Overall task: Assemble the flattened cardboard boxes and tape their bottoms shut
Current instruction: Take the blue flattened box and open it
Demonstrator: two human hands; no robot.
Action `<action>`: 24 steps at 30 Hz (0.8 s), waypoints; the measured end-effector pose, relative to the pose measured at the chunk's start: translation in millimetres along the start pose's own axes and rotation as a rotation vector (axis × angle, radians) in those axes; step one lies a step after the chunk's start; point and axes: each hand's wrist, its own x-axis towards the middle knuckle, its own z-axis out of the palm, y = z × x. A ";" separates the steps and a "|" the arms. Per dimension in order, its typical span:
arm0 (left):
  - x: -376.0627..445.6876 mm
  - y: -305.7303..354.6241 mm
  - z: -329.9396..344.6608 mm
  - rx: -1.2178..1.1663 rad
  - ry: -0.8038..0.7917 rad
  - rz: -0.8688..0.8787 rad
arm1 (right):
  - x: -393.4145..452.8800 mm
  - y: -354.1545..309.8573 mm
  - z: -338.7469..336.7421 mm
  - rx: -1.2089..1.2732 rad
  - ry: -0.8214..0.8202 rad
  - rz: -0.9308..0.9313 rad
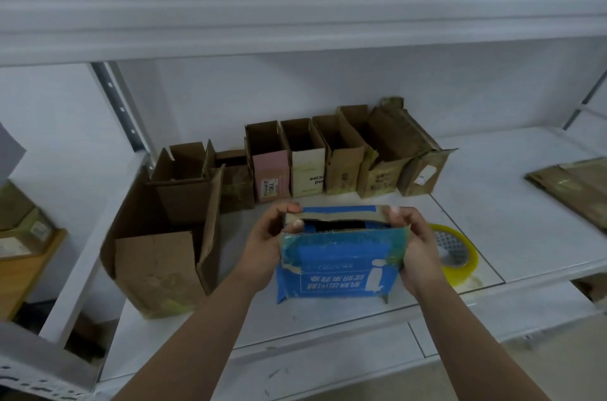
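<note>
I am holding the blue cardboard box [338, 256] between both hands just above the white shelf [492, 203]. My left hand [269, 243] is gripping its left end, fingers curled over the top edge, while my right hand [415, 243] is clasping the right end the same way. The box is sitting upright with its top slightly gaping (a dark slit is showing, and I cannot tell what is inside). Just beside my right hand, the roll of clear tape [456, 256] is lying flat on the shelf. Behind the box, a row of small opened cartons [328, 164] is standing against the wall, their insides dark. To my left, a large brown box [164, 252] is standing open with a smaller carton [187, 183] nested inside it.
</note>
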 end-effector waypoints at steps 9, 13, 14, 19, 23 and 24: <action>-12.6 9.4 -14.2 0.042 -0.066 -0.087 | 7.8 3.8 3.1 -0.051 0.075 0.050; -9.8 14.0 -7.9 -0.049 0.011 -0.159 | 3.1 2.9 1.4 -0.035 -0.014 0.106; -9.8 15.4 -7.5 -0.050 0.004 -0.176 | 3.0 3.7 0.7 -0.084 -0.017 0.081; 3.9 35.7 3.4 0.508 -0.017 -0.093 | 8.2 4.5 0.8 -0.221 0.049 0.035; 14.5 37.7 18.2 1.343 -0.288 0.001 | 9.0 2.0 -0.8 -0.237 0.022 0.053; 13.6 31.7 19.8 1.408 -0.357 -0.082 | 11.0 1.2 -5.0 -0.267 0.018 0.063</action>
